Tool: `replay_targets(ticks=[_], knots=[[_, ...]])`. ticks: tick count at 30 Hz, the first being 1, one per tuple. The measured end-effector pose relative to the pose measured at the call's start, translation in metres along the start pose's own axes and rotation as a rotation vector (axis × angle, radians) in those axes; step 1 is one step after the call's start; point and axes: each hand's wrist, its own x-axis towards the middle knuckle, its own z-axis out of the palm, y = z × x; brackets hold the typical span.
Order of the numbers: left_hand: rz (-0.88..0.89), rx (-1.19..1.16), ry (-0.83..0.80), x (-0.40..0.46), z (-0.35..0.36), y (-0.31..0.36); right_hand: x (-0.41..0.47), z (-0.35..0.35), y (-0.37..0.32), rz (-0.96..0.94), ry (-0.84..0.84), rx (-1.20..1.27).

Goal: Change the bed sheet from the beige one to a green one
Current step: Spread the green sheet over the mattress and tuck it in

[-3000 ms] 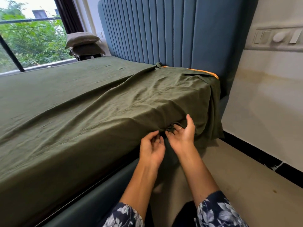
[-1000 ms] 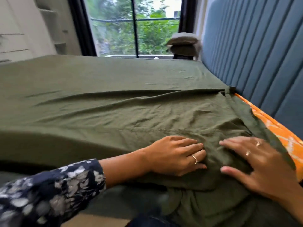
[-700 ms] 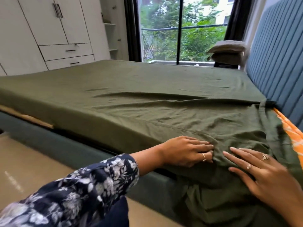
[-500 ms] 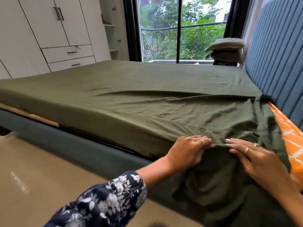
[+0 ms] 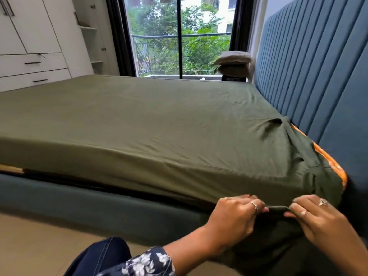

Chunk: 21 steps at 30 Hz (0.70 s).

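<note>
Olive-green cotton bed sheet lies spread flat over the mattress top and down its near side, with loose folds at the near corner beside the headboard. Left of the bed: white wardrobe with drawers against the wall, and a beige tiled floor in front of the dark teal upholstered bed base. Beyond the bed: a tall black-framed window showing green foliage, and two stacked grey pillows. Right of the bed: blue vertically channelled padded headboard; a strip of orange patterned mattress fabric shows against it. Left hand and right hand, fingers curled, pinch the sheet's hanging edge at the near corner.
</note>
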Motion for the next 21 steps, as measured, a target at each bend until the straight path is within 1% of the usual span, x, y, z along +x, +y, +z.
replay_targets(ticks=[3,5,6,7,8,9,10,11,12,13,14,15,16,18,21], knots=[[0.062,0.140,-0.123,-0.001,0.000,-0.020,0.006,0.008,-0.005,0.037,-0.120,-0.078],[0.125,0.199,-0.132,0.003,-0.002,-0.022,0.017,-0.004,-0.008,0.110,-0.237,-0.067],[0.138,0.206,-0.120,0.007,-0.007,-0.020,0.024,-0.012,-0.010,0.181,-0.258,-0.024],[0.159,0.200,-0.105,0.014,-0.011,-0.018,0.031,-0.022,-0.012,0.279,-0.235,-0.019],[0.178,0.201,-0.080,0.021,-0.016,-0.016,0.042,-0.028,-0.014,0.388,-0.173,-0.044],[0.203,0.192,-0.047,0.031,-0.019,-0.014,0.053,-0.035,-0.013,0.515,-0.110,-0.111],[0.219,0.190,-0.004,0.041,-0.021,-0.014,0.067,-0.040,-0.010,0.651,-0.093,-0.177],[0.214,0.187,0.024,0.054,-0.021,-0.016,0.078,-0.042,-0.003,0.802,-0.148,-0.221],[0.191,0.180,0.032,0.066,-0.018,-0.017,0.087,-0.044,0.004,0.966,-0.267,-0.251],[0.149,0.195,0.022,0.077,-0.014,-0.018,0.096,-0.043,0.008,1.087,-0.415,-0.264],[0.110,0.215,-0.007,0.085,-0.009,-0.018,0.101,-0.040,0.011,1.131,-0.543,-0.276],[0.079,0.230,-0.064,0.090,-0.003,-0.019,0.103,-0.034,0.012,1.122,-0.624,-0.283],[0.069,0.250,-0.118,0.091,0.004,-0.020,0.102,-0.027,0.010,1.082,-0.641,-0.280],[0.078,0.292,-0.201,0.089,0.016,-0.023,0.100,-0.022,0.010,0.983,-0.625,-0.264],[0.093,0.305,-0.205,0.086,0.020,-0.014,0.092,-0.047,0.019,0.911,-0.557,-0.392]])
